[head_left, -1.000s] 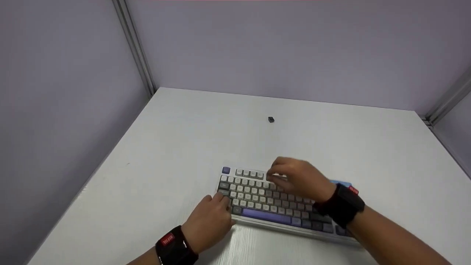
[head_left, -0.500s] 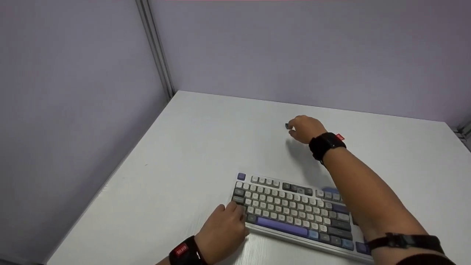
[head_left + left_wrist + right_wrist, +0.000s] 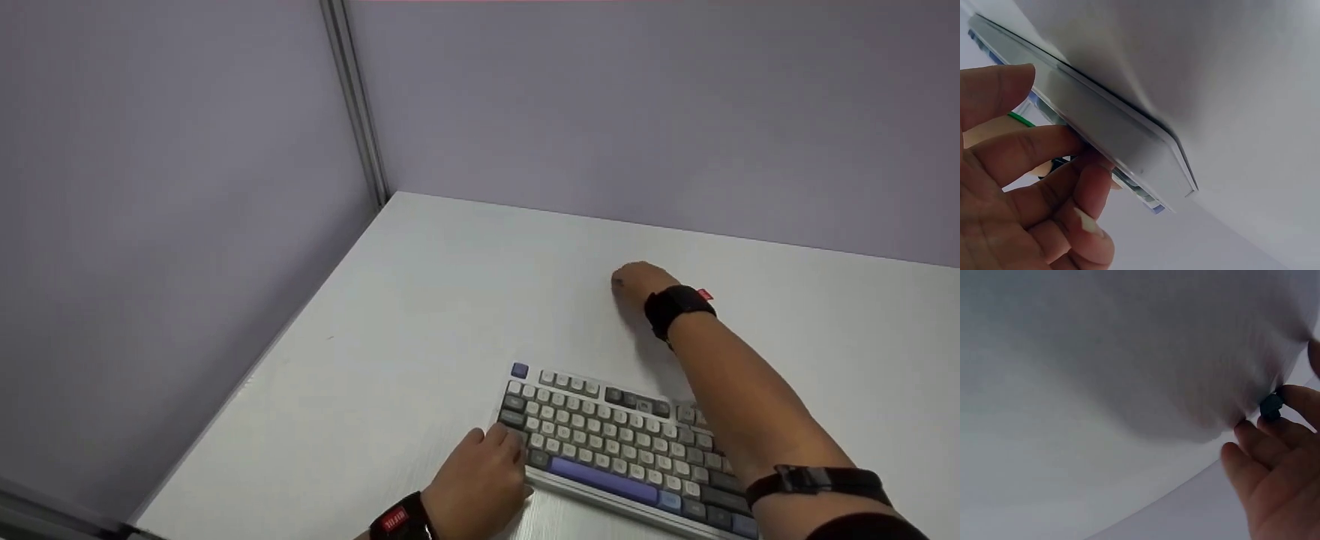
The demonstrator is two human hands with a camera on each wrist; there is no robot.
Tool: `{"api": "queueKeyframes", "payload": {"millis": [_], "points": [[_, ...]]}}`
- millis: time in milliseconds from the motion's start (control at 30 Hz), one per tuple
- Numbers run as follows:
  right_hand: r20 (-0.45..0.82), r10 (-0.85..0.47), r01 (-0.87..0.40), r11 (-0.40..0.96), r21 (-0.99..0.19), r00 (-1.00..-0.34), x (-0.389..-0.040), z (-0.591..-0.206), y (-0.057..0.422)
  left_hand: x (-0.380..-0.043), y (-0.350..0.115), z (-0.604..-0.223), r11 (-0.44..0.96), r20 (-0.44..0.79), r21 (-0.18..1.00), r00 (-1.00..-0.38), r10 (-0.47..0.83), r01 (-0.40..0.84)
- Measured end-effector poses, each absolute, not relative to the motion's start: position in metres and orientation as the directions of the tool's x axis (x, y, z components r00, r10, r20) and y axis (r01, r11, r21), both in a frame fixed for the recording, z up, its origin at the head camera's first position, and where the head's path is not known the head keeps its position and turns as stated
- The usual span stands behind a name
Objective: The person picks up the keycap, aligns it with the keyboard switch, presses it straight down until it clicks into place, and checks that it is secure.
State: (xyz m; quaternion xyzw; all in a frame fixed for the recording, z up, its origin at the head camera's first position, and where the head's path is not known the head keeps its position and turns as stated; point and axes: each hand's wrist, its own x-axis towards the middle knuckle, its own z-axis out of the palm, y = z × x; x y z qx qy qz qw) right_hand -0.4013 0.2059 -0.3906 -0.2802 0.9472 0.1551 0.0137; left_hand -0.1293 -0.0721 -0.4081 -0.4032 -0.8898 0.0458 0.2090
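A white-framed keyboard (image 3: 600, 439) with cream, grey and purple keys lies on the white table. My left hand (image 3: 480, 480) holds its left front corner. In the left wrist view, the bent fingers (image 3: 1081, 185) lie against the key side and the thumb overlaps the front edge. Farther back on the table, my right hand (image 3: 643, 281) reaches down with its fingertips at the surface. The right wrist view shows a small dark block (image 3: 1271, 406), shaped like a keycap, between the index and middle fingertips, with the thumb apart from it.
Pale panel walls (image 3: 600, 112) border the table (image 3: 420, 300) at the back and left, meeting at a metal corner post (image 3: 356, 97). My right forearm (image 3: 757, 397) passes over the keyboard's right end and hides part of it.
My right hand has gone from above the keyboard to the small dark block at the back, which is now at its fingertips and slightly nearer me. The left hand stays on the keyboard.
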Motion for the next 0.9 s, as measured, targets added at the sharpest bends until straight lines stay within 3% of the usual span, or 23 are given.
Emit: {"api": "queueKeyframes", "payload": {"millis": [100, 233, 367, 533, 600, 700, 800, 900], "points": [[0.021, -0.457, -0.458, 0.886, -0.069, -0.889, -0.393, -0.384, 0.209, -0.132, -0.073, -0.407, 0.674, 0.364, -0.199, -0.585, 0.725, 0.712], [0.066, -0.547, -0.550, 0.816, -0.180, -0.834, -0.369, -0.373, 0.204, -0.137, -0.078, -0.403, 0.673, 0.377, -0.115, -0.595, 0.710, 0.731], [0.139, -0.603, -0.595, 0.676, -0.435, -0.786, -0.326, -0.356, 0.190, -0.142, -0.085, -0.399, 0.674, 0.359, -0.014, -0.625, 0.693, 0.739], [0.224, -0.667, -0.588, 0.387, -0.711, -0.710, -0.259, -0.330, 0.172, -0.147, -0.094, -0.392, 0.687, 0.367, 0.101, -0.669, 0.647, 0.720], [0.248, -0.681, -0.553, 0.272, -0.787, -0.689, -0.236, -0.319, 0.167, -0.149, -0.094, -0.386, 0.685, 0.401, 0.121, -0.666, 0.628, 0.719], [0.244, -0.644, -0.445, 0.167, -0.880, -0.725, -0.208, -0.308, 0.161, -0.151, -0.090, -0.373, 0.672, 0.483, 0.156, -0.649, 0.588, 0.724], [0.223, -0.568, -0.366, 0.151, -0.918, -0.793, -0.187, -0.308, 0.157, -0.151, -0.081, -0.359, 0.630, 0.572, 0.211, -0.617, 0.541, 0.747], [0.263, -0.533, -0.388, 0.136, -0.911, -0.804, -0.171, -0.314, 0.152, -0.149, -0.069, -0.348, 0.565, 0.627, 0.269, -0.588, 0.512, 0.780]]}}
